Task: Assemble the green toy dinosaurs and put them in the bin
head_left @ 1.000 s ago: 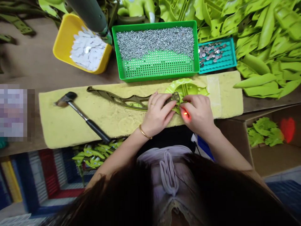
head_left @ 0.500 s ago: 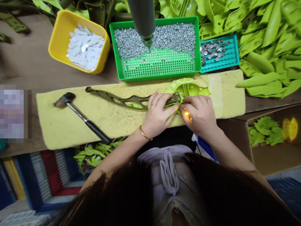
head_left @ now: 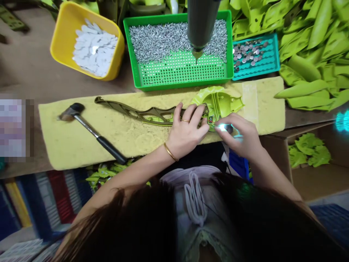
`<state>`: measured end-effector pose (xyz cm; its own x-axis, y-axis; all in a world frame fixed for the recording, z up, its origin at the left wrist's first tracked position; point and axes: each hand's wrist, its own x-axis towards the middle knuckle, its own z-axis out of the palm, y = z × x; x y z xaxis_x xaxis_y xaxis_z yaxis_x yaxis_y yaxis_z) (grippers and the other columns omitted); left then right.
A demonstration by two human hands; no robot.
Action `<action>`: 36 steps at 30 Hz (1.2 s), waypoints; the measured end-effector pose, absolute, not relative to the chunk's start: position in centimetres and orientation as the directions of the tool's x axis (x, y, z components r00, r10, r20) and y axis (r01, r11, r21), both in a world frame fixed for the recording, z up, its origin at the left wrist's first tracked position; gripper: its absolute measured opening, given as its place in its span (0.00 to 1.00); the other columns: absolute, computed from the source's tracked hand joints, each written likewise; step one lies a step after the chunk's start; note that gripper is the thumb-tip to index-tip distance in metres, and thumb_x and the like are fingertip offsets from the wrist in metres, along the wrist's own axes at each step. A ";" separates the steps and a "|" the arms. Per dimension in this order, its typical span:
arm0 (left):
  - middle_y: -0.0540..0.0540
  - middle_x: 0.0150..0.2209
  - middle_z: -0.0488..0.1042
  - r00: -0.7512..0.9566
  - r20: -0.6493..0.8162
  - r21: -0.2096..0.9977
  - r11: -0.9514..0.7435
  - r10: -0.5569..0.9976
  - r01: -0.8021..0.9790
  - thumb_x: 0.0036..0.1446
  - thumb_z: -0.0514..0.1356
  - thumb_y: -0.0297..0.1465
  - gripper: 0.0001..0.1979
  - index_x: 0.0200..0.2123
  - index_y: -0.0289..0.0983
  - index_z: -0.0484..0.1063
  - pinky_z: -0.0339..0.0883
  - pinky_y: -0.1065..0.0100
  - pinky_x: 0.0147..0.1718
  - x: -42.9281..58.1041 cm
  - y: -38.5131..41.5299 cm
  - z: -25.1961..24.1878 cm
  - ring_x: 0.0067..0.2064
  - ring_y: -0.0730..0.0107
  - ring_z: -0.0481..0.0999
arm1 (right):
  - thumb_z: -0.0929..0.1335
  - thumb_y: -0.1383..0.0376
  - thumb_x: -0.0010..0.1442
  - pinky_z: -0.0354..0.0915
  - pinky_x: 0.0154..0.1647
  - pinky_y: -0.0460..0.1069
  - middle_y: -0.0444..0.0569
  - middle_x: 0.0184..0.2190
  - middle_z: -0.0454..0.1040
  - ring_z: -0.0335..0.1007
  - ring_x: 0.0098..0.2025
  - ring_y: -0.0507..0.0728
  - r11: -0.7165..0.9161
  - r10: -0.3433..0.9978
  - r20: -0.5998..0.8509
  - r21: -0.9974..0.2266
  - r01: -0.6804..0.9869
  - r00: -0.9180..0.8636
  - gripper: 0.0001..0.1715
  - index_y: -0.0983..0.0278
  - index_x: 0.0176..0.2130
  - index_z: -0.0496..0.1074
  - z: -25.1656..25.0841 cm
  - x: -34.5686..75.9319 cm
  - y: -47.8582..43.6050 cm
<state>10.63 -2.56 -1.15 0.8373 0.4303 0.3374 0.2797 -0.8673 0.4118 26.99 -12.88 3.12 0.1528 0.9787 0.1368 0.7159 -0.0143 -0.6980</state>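
Observation:
My left hand [head_left: 187, 127], with a ring and a gold bangle, presses down on a long olive-green plastic frame [head_left: 141, 114], which joins a lime-green plastic housing [head_left: 220, 102] on the yellow felt mat [head_left: 141, 142]. A small dark component [head_left: 211, 119] shows on the housing beside my fingers. My right hand [head_left: 238, 136] pinches a tiny light [head_left: 223, 127] that glows blue-white, just right of that component. Its body is mostly hidden by my fingers and the glare.
An electric screwdriver [head_left: 201, 25] hangs above a green tray of screws [head_left: 177, 72]. Nearby are a yellow bin of white pieces [head_left: 87, 47], a teal tray of metal discs [head_left: 255, 54], and a hammer [head_left: 92, 131] on the mat. Lime-green plastic parts [head_left: 308, 47] are heaped at the right, above a cardboard box [head_left: 308, 174].
The tiny light has gone from red through orange to blue-white. My right hand has drawn slightly rightward, and the hanging screwdriver has swung right over the green tray.

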 end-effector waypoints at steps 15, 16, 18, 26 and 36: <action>0.41 0.52 0.70 0.769 0.325 0.543 -0.774 0.550 0.325 0.57 0.58 0.30 0.05 0.31 0.40 0.74 0.56 0.46 0.52 11.7 -2.2 -1.1 0.53 0.53 0.67 | 0.74 0.65 0.53 0.76 0.31 0.50 0.42 0.26 0.78 0.75 0.27 0.52 -0.221 0.805 -0.179 -0.975 0.005 0.565 0.07 0.61 0.35 0.74 0.8 27.4 -12.9; 0.41 0.52 0.70 0.772 0.326 0.541 -0.778 0.545 0.320 0.57 0.59 0.30 0.05 0.31 0.40 0.75 0.56 0.47 0.52 11.6 -2.1 -1.1 0.53 0.53 0.67 | 0.73 0.65 0.54 0.76 0.31 0.51 0.42 0.26 0.78 0.76 0.27 0.52 -0.217 0.804 -0.156 -0.975 0.040 0.574 0.07 0.61 0.36 0.74 0.7 27.3 -13.0; 0.41 0.52 0.70 0.774 0.337 0.536 -0.785 0.536 0.310 0.55 0.59 0.29 0.04 0.32 0.40 0.75 0.57 0.48 0.51 11.5 -2.0 -1.1 0.53 0.53 0.68 | 0.71 0.65 0.56 0.74 0.30 0.50 0.44 0.28 0.78 0.75 0.28 0.52 -0.196 0.797 -0.031 -0.958 0.209 0.603 0.05 0.60 0.36 0.74 0.5 27.1 -13.4; 0.42 0.52 0.70 0.790 0.301 0.533 -0.781 0.535 0.325 0.55 0.60 0.29 0.04 0.32 0.41 0.75 0.57 0.50 0.52 11.4 -1.9 -0.9 0.54 0.55 0.67 | 0.69 0.68 0.59 0.65 0.26 0.46 0.47 0.31 0.72 0.70 0.33 0.51 -0.035 0.830 0.451 -0.546 0.837 0.329 0.07 0.61 0.40 0.73 -0.5 26.5 -14.3; 0.41 0.53 0.70 0.796 0.310 0.526 -0.792 0.519 0.311 0.55 0.59 0.29 0.05 0.33 0.41 0.75 0.57 0.50 0.53 11.2 -1.9 -1.0 0.55 0.54 0.67 | 0.69 0.68 0.59 0.66 0.31 0.47 0.48 0.30 0.73 0.69 0.33 0.53 -0.016 0.882 0.420 -0.427 0.904 0.214 0.05 0.63 0.39 0.74 -1.4 25.8 -15.2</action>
